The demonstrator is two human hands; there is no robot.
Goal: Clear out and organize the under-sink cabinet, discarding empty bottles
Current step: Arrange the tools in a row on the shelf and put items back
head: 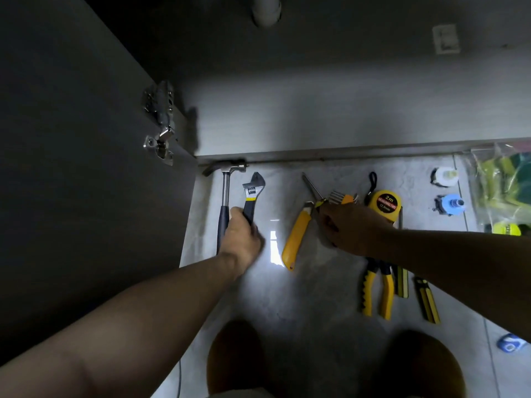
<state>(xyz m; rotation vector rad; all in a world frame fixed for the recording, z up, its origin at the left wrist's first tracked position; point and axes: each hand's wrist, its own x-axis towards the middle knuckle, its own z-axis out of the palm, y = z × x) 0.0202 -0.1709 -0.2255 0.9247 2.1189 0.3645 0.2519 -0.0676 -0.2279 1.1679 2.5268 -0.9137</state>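
Left hand [242, 235] clasped round the wrench [253, 196] handle, right hand [349, 228] beside it, fingers curled over the screwdriver [313, 188]

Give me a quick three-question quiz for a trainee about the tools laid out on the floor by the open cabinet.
1. True or false: the left hand is on the handle of the adjustable wrench.
2. Which tool lies nearest the cabinet door? A) tape measure B) hammer C) pliers
3. Fill in: the utility knife has a ____ body.

Key: 1 true; 2 B; 3 yellow.
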